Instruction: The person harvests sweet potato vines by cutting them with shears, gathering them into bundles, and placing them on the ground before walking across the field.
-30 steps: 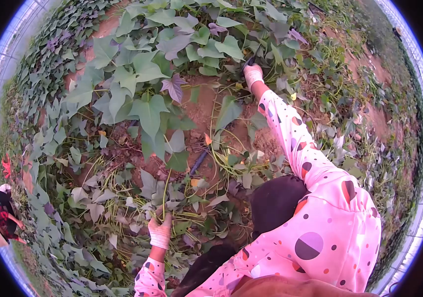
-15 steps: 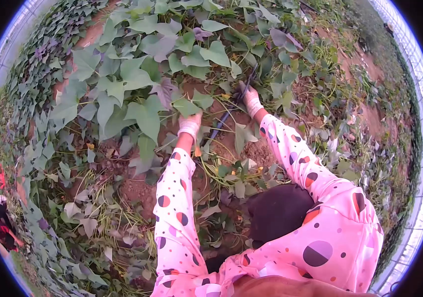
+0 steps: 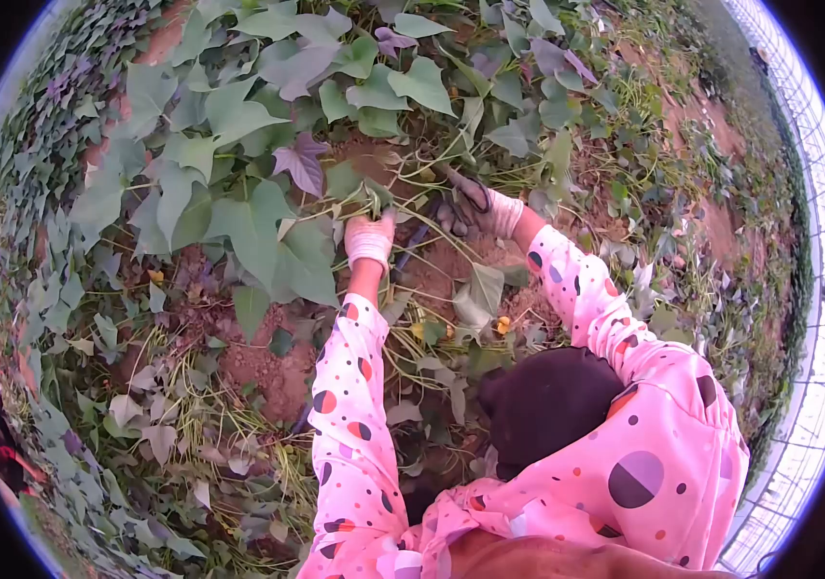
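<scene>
My left hand point(image 3: 371, 238), in a pale glove, is closed around sweet potato vine stems point(image 3: 374, 201) low among the leaves. To its right, my right hand point(image 3: 491, 208) wears a similar glove with soiled fingertips. It is closed on scissors point(image 3: 482, 199); a dark handle loop shows at the fingers, while the blades are hard to make out among the stems. Several thin green vines run between the two hands over bare soil. Just right of my left hand, a dark hose point(image 3: 414, 241) lies on the ground, partly covered.
Broad sweet potato leaves point(image 3: 253, 227) crowd the left and far side. Cut-looking, wilting vines point(image 3: 209, 410) lie at the near left. My dark-covered knee point(image 3: 547, 405) is close below my right arm. Another person point(image 3: 5, 449) is at the far left edge.
My right hand has come nearer and turned inward toward the left hand, and the scissor blades no longer stand out upward. The left hand stays nearly in place, with leaves around it shifted.
</scene>
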The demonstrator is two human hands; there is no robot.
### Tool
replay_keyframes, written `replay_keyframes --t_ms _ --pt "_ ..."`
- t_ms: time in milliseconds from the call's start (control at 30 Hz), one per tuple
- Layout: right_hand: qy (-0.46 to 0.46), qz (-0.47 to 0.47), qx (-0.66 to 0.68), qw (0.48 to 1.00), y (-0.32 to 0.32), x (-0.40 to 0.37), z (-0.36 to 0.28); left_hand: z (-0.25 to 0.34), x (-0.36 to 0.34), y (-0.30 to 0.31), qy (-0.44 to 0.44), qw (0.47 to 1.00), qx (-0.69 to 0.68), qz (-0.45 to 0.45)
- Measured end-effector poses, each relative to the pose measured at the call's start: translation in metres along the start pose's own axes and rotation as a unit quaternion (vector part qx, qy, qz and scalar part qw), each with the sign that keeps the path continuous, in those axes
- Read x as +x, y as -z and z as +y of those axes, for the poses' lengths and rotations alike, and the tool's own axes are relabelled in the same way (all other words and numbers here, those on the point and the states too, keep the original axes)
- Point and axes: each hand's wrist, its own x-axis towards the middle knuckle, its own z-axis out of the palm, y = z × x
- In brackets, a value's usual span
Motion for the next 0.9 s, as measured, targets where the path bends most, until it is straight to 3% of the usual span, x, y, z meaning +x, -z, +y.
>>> replay_keyframes --t_ms 100,167,233,267,333,367,400,433,467,500,533,567,600,667,700,800,900 --pt "0.036 -0.063 -0.099 0.992 -0.001 0.011 -0.004 -0.015 -0.001 -0.001 -0.018 0.998 0.060 0.005" --pt "0.005 -0.025 -0.041 0.999 0.002 0.013 0.001 -0.016 -0.005 0.004 -0.041 0.992 0.116 0.012" --pt "-0.231 -0.122 0.163 0.951 0.016 0.022 0.016 -0.013 -0.032 0.028 0.023 0.995 0.037 0.093" --pt "-0.174 -0.072 0.077 0.979 -0.009 0.009 0.003 -0.046 -0.038 0.025 0.066 0.989 0.111 0.075" --pt "-0.108 -0.009 0.071 0.992 -0.028 0.000 0.007 -0.081 -0.074 0.069 -0.031 0.965 0.085 0.247" --pt "-0.079 0.013 0.073 0.994 -0.030 0.000 0.008 -0.071 -0.099 0.102 0.079 0.957 -0.057 0.273" --pt "-0.050 0.035 0.075 0.995 -0.033 0.001 0.008 -0.061 -0.124 0.135 0.177 0.895 -0.239 0.331" --pt "-0.099 -0.017 0.094 0.990 -0.029 0.007 0.001 -0.050 -0.149 0.169 0.247 0.792 -0.381 0.409" --pt "-0.146 -0.070 0.112 0.980 -0.026 0.014 -0.004 -0.074 -0.164 0.189 0.277 0.702 -0.458 0.470" --pt "-0.118 -0.012 0.176 0.977 -0.029 0.029 0.000 -0.185 -0.190 0.200 0.326 0.728 -0.338 0.500" --pt "-0.110 0.024 0.239 0.964 -0.028 0.048 0.003 -0.180 -0.220 0.217 0.357 0.818 0.067 0.446" --pt "-0.102 0.060 0.301 0.946 -0.025 0.067 0.005 -0.148 -0.231 0.238 0.406 0.720 -0.169 0.537" --pt "-0.100 0.059 0.302 0.946 -0.025 0.084 0.006 -0.115 -0.243 0.260 0.399 0.530 -0.363 0.654" --pt "-0.066 0.128 0.371 0.917 -0.018 0.115 0.012 -0.171 -0.280 0.264 0.437 0.640 -0.175 0.607" --pt "-0.067 0.125 0.372 0.917 -0.010 0.125 0.017 -0.189 -0.287 0.260 0.437 0.662 -0.146 0.591" --pt "-0.039 0.220 0.341 0.913 0.001 0.146 0.033 -0.177 -0.278 0.236 0.420 0.741 -0.035 0.524" --pt "-0.063 0.198 0.337 0.918 0.005 0.141 0.032 -0.128 -0.260 0.205 0.392 0.822 0.068 0.409"
